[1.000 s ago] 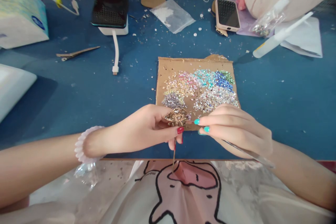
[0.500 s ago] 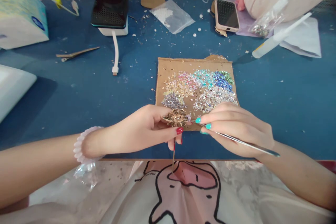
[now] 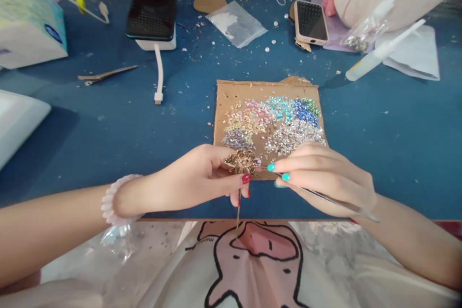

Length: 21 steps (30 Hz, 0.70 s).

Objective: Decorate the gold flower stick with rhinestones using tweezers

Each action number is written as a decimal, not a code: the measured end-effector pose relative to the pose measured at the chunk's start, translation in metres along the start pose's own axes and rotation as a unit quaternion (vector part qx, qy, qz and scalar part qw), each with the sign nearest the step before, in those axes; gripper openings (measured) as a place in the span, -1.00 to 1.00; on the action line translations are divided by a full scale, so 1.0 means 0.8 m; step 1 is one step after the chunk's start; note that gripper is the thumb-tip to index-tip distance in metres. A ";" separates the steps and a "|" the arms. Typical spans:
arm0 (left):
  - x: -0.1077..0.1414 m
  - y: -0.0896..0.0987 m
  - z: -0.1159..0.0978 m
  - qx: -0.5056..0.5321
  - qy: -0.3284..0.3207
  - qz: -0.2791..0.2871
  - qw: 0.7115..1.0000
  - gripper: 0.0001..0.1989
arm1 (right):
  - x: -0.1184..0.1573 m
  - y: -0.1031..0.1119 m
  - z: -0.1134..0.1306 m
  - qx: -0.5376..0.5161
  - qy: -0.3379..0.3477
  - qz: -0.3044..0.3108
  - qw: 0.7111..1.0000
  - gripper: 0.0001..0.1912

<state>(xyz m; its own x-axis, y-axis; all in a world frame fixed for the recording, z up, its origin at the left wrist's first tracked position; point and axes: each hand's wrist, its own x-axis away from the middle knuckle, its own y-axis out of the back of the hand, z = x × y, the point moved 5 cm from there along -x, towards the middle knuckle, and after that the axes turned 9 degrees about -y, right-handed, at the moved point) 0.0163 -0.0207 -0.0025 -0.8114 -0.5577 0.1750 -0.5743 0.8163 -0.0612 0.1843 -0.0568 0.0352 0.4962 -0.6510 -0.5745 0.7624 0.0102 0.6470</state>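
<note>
My left hand (image 3: 205, 178) is closed on a gold flower-shaped hairpin (image 3: 241, 161), whose thin stem points down toward my lap. My right hand (image 3: 321, 178) grips metal tweezers (image 3: 321, 196) like a pen, their tips at the right edge of the flower. A small pale lilac bit (image 3: 258, 160) shows at that edge; whether the tweezers touch it I cannot tell. Behind both hands lies a cardboard sheet (image 3: 249, 87) with loose rhinestones (image 3: 296, 137) in colour groups: clear, blue, green, turquoise, pink, yellow and grey.
A metal hair clip (image 3: 104, 74) and a black phone (image 3: 153, 7) on a white stand with a cable lie left. Beyond the cardboard are a clear bag (image 3: 240, 24) and a second phone (image 3: 311, 21). A white glue-like bottle (image 3: 368, 62) lies right, a tissue pack (image 3: 32, 24) far left.
The tweezers have tilted slightly, their rear end shifting a little left and down in my right hand. My left hand and the hairpin stay nearly still.
</note>
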 end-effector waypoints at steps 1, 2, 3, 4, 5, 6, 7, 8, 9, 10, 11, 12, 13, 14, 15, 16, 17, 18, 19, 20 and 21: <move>0.000 0.000 0.000 0.001 -0.001 0.001 1.000 -0.87 | 0.001 0.000 -0.001 0.001 0.000 0.002 1.000 -0.82; 0.001 0.000 0.000 0.003 -0.002 0.002 1.000 -0.87 | 0.001 0.000 -0.001 0.003 0.000 0.004 1.000 -0.83; 0.001 0.000 0.000 0.003 -0.001 0.003 1.000 -0.87 | 0.002 -0.001 -0.001 0.005 0.003 0.004 1.000 -0.84; 0.001 0.000 0.000 0.004 -0.001 0.004 1.000 -0.87 | 0.002 -0.001 -0.001 0.007 0.008 0.003 1.000 -0.85; 0.002 0.000 0.000 0.005 -0.001 0.004 1.000 -0.87 | 0.001 -0.001 -0.001 0.008 0.013 0.003 1.000 -0.86; 0.001 0.000 -0.001 0.004 -0.002 0.005 1.000 -0.87 | 0.001 -0.001 0.000 0.007 0.019 0.003 1.000 -0.87; 0.001 -0.001 -0.001 0.003 -0.003 0.006 1.000 -0.87 | 0.000 -0.002 0.000 0.006 0.024 0.004 1.000 -0.87; 0.001 -0.001 -0.001 0.001 -0.003 0.007 1.000 -0.87 | 0.000 -0.002 0.001 0.005 0.027 0.006 1.000 -0.86; 0.000 -0.001 -0.002 0.000 -0.002 0.008 1.000 -0.86 | 0.000 -0.002 0.001 0.005 0.027 0.007 1.000 -0.85; 0.000 -0.001 -0.002 -0.001 -0.001 0.008 1.000 -0.86 | 0.000 -0.003 0.001 0.007 0.026 0.006 1.000 -0.85; 0.000 -0.001 -0.001 -0.001 0.002 0.007 1.000 -0.86 | 0.000 -0.003 0.000 0.009 0.024 0.005 1.000 -0.85; 0.000 -0.001 -0.001 0.000 0.004 0.006 1.000 -0.86 | 0.000 -0.002 0.000 0.011 0.022 0.002 1.000 -0.86; 0.000 -0.001 -0.001 0.004 0.005 0.005 1.000 -0.86 | 0.000 -0.002 -0.001 0.013 0.020 0.000 1.000 -0.86; 0.000 -0.001 -0.001 0.007 0.005 0.005 1.000 -0.86 | 0.001 -0.002 -0.001 0.013 0.021 -0.002 1.000 -0.86; 0.001 -0.001 -0.001 0.010 0.003 0.004 1.000 -0.86 | 0.001 -0.002 -0.001 0.012 0.024 -0.003 1.000 -0.86; 0.001 -0.001 0.000 0.011 0.002 0.004 1.000 -0.87 | 0.002 -0.002 -0.001 0.011 0.027 -0.004 1.000 -0.85; 0.001 -0.001 0.000 0.011 0.001 0.004 1.000 -0.87 | 0.002 -0.001 0.000 0.009 0.031 -0.004 0.999 -0.83; 0.002 -0.001 0.000 0.010 0.001 0.004 1.000 -0.87 | 0.002 -0.001 0.000 0.007 0.033 -0.003 0.999 -0.81; 0.002 -0.001 0.001 0.009 0.001 0.003 1.000 -0.87 | 0.001 -0.001 0.000 0.006 0.034 0.000 0.999 -0.80; 0.002 0.000 0.002 0.009 0.002 0.001 1.000 -0.87 | 0.001 -0.001 0.000 0.006 0.033 0.003 0.999 -0.80; 0.002 0.000 0.003 0.008 0.003 -0.001 1.000 -0.87 | 0.001 -0.001 0.000 0.005 0.031 0.006 0.999 -0.80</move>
<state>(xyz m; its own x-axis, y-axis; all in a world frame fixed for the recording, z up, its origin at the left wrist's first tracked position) 0.0149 -0.0221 -0.0043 -0.8093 -0.5587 0.1812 -0.5781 0.8123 -0.0771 0.1838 -0.0571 0.0340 0.5311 -0.6022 -0.5960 0.7515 0.0100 0.6596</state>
